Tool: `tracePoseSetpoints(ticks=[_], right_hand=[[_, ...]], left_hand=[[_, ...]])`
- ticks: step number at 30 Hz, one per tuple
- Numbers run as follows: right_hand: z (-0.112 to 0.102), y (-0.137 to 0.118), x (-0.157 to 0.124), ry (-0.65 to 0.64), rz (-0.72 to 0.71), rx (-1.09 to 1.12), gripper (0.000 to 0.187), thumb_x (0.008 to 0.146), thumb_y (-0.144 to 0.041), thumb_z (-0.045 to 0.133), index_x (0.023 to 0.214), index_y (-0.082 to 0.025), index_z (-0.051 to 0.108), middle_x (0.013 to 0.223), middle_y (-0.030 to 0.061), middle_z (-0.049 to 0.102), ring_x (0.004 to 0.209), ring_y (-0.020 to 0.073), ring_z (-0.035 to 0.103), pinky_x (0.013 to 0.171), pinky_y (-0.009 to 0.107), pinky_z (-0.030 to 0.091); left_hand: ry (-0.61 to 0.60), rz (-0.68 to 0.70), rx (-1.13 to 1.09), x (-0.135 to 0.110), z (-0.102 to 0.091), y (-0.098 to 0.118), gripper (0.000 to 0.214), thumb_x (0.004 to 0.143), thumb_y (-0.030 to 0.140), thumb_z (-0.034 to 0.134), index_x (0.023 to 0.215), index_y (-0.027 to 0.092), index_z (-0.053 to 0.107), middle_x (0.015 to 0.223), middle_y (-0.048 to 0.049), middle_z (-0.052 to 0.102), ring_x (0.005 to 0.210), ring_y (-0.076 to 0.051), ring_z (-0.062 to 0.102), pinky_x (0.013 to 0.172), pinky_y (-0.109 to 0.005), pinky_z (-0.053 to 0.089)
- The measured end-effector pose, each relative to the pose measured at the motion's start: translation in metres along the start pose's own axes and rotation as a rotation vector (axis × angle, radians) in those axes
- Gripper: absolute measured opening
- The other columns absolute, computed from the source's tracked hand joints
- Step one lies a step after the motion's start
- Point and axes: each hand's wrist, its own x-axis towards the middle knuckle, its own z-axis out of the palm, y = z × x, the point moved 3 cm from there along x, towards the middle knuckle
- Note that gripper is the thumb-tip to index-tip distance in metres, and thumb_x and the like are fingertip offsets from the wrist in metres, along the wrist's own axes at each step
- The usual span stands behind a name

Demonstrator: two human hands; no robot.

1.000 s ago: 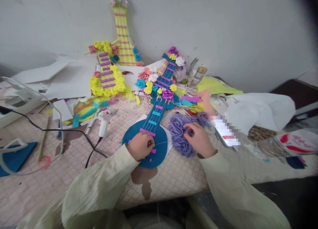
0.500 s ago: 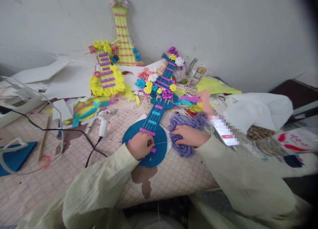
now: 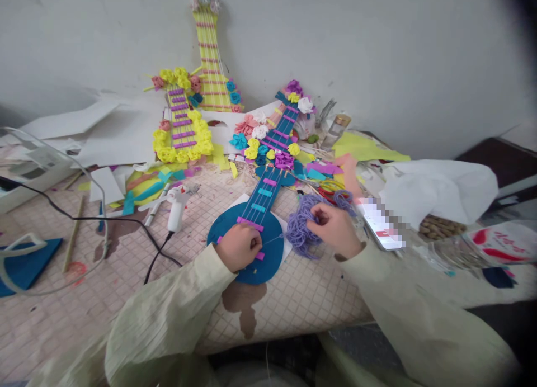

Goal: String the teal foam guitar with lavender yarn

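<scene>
I see a teal-blue paper guitar [image 3: 245,239] near me, crossed by purple and light-blue bars. Right of it lies lilac yarn [image 3: 298,233]. The flower guitar [image 3: 181,131], far left, is yellow with purple bars and yellow roses. The glue gun [image 3: 176,205] is white, its cable [image 3: 84,219] black. The tablecloth [image 3: 302,303] is beige-pink with a diamond grid.

Two hands [image 3: 239,246], one yarn bundle [image 3: 300,230], one glue gun [image 3: 176,205].

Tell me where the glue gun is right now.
The white glue gun lies on the table in the head view, left of the blue paper guitar and the left hand, its black cord trailing toward the near edge.
</scene>
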Motion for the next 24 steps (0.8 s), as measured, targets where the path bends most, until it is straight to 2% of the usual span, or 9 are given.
tracePoseSetpoints(ticks=[4, 9, 12, 14, 15, 18, 19, 21, 24], right_hand=[[0.004, -0.008, -0.009, 0.269, -0.181, -0.363, 0.003, 0.066, -0.020, 0.049, 0.063, -0.020, 0.048, 0.058, -0.0007, 0.052, 0.052, 0.0120, 0.047, 0.053, 0.024, 0.037], [-0.012, 0.029, 0.001, 0.325, 0.075, -0.486, 0.010, 0.068, -0.023, 0.051, 0.077, -0.019, 0.055, 0.052, -0.0007, 0.051, 0.048, 0.0142, 0.048, 0.048, 0.025, 0.034], [-0.036, 0.049, 0.007, 0.000, 0.118, -0.174, 0.021, 0.069, -0.031, 0.058, 0.084, -0.018, 0.058, 0.059, 0.0004, 0.057, 0.055, 0.0153, 0.054, 0.051, 0.028, 0.043], [-0.052, 0.043, 0.008, -0.341, 0.017, 0.083, 0.040, 0.067, -0.037, 0.064, 0.101, -0.019, 0.056, 0.083, 0.0046, 0.064, 0.073, 0.0175, 0.061, 0.062, 0.030, 0.050], [-0.061, 0.033, 0.009, -0.414, -0.050, 0.154, 0.049, 0.065, -0.037, 0.067, 0.109, -0.022, 0.053, 0.099, 0.0060, 0.062, 0.086, 0.0189, 0.060, 0.071, 0.032, 0.050], [-0.074, -0.011, 0.017, -0.253, -0.276, 0.163, 0.042, 0.073, -0.031, 0.062, 0.114, -0.028, 0.051, 0.119, 0.0030, 0.054, 0.111, 0.0191, 0.049, 0.094, 0.037, 0.040], [-0.068, -0.028, 0.020, -0.258, -0.356, 0.135, 0.034, 0.078, -0.028, 0.057, 0.112, -0.028, 0.054, 0.117, 0.0021, 0.056, 0.111, 0.0182, 0.049, 0.095, 0.037, 0.039], [-0.038, -0.054, 0.025, -0.455, -0.520, 0.079, 0.025, 0.082, -0.022, 0.050, 0.105, -0.027, 0.058, 0.111, 0.0005, 0.060, 0.107, 0.0153, 0.051, 0.094, 0.033, 0.039], [0.013, -0.063, 0.037, -0.712, -0.629, -0.106, 0.030, 0.077, -0.011, 0.052, 0.102, -0.022, 0.061, 0.108, 0.0023, 0.061, 0.104, 0.0164, 0.054, 0.091, 0.031, 0.040]], left_hand=[[0.002, 0.000, -0.004, 0.000, 0.000, 0.000, 0.013, 0.072, 0.013, 0.052, 0.063, 0.016, 0.062, 0.066, -0.0047, 0.063, 0.078, -0.021, 0.057, 0.073, -0.031, 0.042], [0.009, -0.001, -0.005, 0.000, 0.000, 0.000, 0.015, 0.072, 0.012, 0.051, 0.062, 0.017, 0.061, 0.067, -0.0044, 0.063, 0.078, -0.021, 0.057, 0.072, -0.031, 0.042], [0.001, -0.013, 0.006, 0.000, 0.000, 0.000, 0.015, 0.072, 0.013, 0.052, 0.062, 0.018, 0.061, 0.067, -0.0045, 0.064, 0.078, -0.021, 0.058, 0.072, -0.030, 0.042], [-0.006, -0.017, 0.009, 0.001, 0.000, 0.000, 0.015, 0.072, 0.013, 0.051, 0.062, 0.018, 0.061, 0.068, -0.0045, 0.064, 0.079, -0.021, 0.057, 0.073, -0.030, 0.042], [-0.009, -0.017, 0.009, 0.001, 0.000, 0.000, 0.015, 0.073, 0.013, 0.051, 0.063, 0.018, 0.061, 0.068, -0.0045, 0.064, 0.079, -0.021, 0.057, 0.072, -0.030, 0.042], [-0.013, -0.016, 0.013, 0.001, 0.000, 0.000, 0.014, 0.073, 0.014, 0.052, 0.063, 0.017, 0.061, 0.068, -0.0047, 0.064, 0.078, -0.021, 0.056, 0.071, -0.031, 0.043], [-0.013, -0.014, 0.015, 0.001, 0.000, 0.000, 0.014, 0.073, 0.014, 0.052, 0.063, 0.017, 0.061, 0.067, -0.0047, 0.063, 0.077, -0.020, 0.056, 0.071, -0.031, 0.043], [-0.015, -0.007, 0.021, 0.000, -0.001, 0.001, 0.014, 0.073, 0.013, 0.052, 0.064, 0.016, 0.062, 0.067, -0.0044, 0.063, 0.075, -0.020, 0.056, 0.070, -0.030, 0.043], [-0.010, -0.002, 0.034, -0.001, -0.002, 0.002, 0.013, 0.073, 0.011, 0.052, 0.067, 0.014, 0.063, 0.066, -0.0041, 0.063, 0.074, -0.018, 0.056, 0.069, -0.029, 0.042]])
